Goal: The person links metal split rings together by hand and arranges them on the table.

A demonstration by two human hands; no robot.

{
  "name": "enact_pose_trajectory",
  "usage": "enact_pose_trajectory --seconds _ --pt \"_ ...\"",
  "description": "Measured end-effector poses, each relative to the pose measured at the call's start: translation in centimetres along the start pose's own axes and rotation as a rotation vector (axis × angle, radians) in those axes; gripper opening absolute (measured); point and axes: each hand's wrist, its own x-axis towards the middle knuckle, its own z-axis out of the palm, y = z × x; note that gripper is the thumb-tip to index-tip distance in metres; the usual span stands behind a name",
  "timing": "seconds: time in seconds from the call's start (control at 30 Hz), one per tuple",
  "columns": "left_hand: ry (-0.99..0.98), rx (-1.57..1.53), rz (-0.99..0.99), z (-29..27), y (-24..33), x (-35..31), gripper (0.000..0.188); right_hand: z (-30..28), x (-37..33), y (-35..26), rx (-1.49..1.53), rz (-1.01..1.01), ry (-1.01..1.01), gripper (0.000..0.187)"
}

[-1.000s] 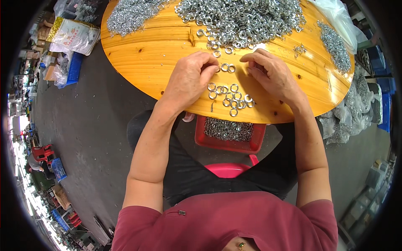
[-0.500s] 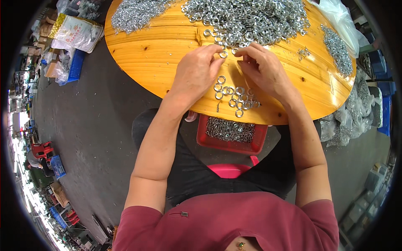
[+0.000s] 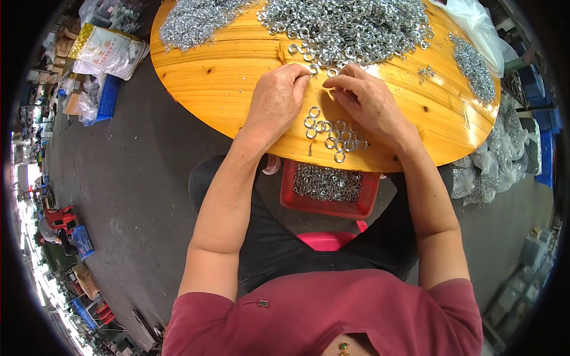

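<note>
My left hand [image 3: 276,98] is over the table, thumb and forefinger pinched together. A silvery metal ring [image 3: 314,69] shows at those fingertips, near the front of a big heap of similar rings [image 3: 350,29]. Facing it a short way to the right, my right hand [image 3: 371,101] has its thumb and forefinger drawn close; anything between them is too small to make out. Between my wrists, near the table's front edge, lies a loose group of metal rings [image 3: 339,143], partly shaded by my right hand. One small dark strip [image 3: 310,148] lies beside them.
The round wooden table [image 3: 208,89] also bears smaller metal parts in a left pile [image 3: 199,26] and a right pile [image 3: 473,68]. Below its edge, a red tray [image 3: 356,209] holds more metal pieces. Filled clear bags [image 3: 504,154] stand on the floor at right.
My right hand has moved slightly left, bringing its thumb and forefinger closer together. My left fingertips have shifted a little left, and the ring at them is slightly farther away.
</note>
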Motion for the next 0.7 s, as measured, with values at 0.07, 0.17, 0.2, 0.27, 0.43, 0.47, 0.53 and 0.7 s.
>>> enact_pose_trajectory --seconds 0.07,0.17,0.2,0.27,0.43,0.47,0.53,0.7 --pt "-0.023 -0.016 -0.034 -0.4 0.3 -0.1 0.010 -0.1 -0.1 -0.7 -0.095 -0.019 -0.033 0.024" --pt "-0.137 -0.026 -0.093 -1.3 0.7 -0.6 0.010 -0.7 -0.3 -0.8 -0.211 0.029 -0.089 0.023" --pt "-0.196 -0.031 -0.122 -1.6 0.8 -0.8 0.010 -0.9 -0.4 -0.8 -0.269 0.055 -0.116 0.022" --pt "-0.255 -0.042 -0.152 -2.0 0.9 -0.9 0.010 -1.0 -0.3 -0.7 -0.330 0.083 -0.147 0.021" --pt "-0.223 -0.138 -0.239 -2.5 0.7 -0.6 0.009 -0.5 0.5 -0.9 -0.050 0.114 -0.002 0.019" --pt "-0.162 -0.100 -0.183 -2.2 0.2 -0.5 0.008 0.0 0.7 -0.9 -0.141 0.078 -0.003 0.019" --pt "-0.043 -0.030 -0.074 -1.4 -0.8 -0.3 0.007 0.9 0.7 -1.1 -0.326 0.011 -0.006 0.019" --pt "-0.025 0.062 -0.057 -1.2 -0.8 -0.4 0.008 0.3 -0.2 -1.9 -0.433 0.056 -0.042 0.018"
